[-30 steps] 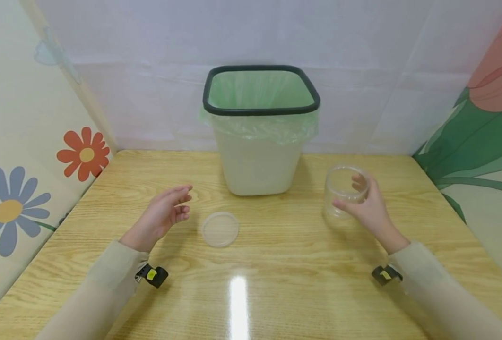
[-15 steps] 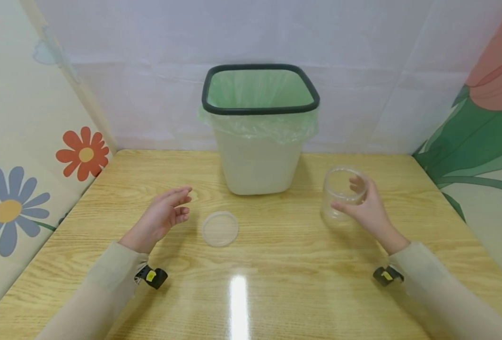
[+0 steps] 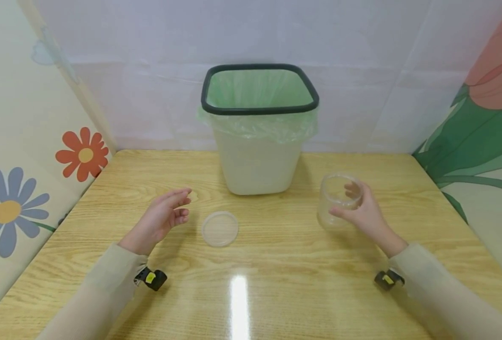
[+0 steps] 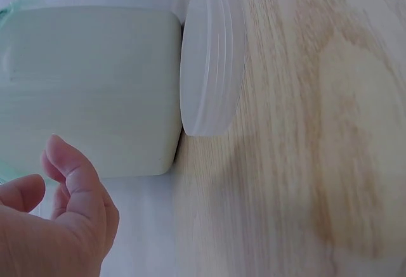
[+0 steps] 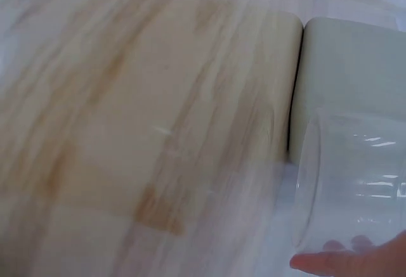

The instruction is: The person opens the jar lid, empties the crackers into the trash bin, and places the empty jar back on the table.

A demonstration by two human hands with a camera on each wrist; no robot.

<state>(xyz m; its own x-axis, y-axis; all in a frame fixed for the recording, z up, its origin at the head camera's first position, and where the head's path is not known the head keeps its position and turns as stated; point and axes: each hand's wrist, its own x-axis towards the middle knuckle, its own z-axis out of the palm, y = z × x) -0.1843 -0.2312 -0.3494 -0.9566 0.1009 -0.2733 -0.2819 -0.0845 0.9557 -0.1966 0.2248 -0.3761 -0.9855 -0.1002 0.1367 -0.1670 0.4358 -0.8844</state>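
Note:
My right hand grips a clear plastic jar from its right side, thumb in front and fingers behind. The jar is upright with its round mouth facing up. In the right wrist view, the jar shows beside the thumb; whether its base touches the table I cannot tell. A round translucent lid lies on the table, left of the middle. To its left, my left hand hovers with loosely bent fingers and holds nothing. The left wrist view shows the lid's ridged side apart from the fingers.
A pale bin with a dark rim and a green plastic liner stands at the back middle of the wood-grain table. Behind it hangs a white cloth. Panels with painted flowers border both sides.
My right hand has brought the jar slightly left and a little nearer to me. The left hand and the lid have stayed in place.

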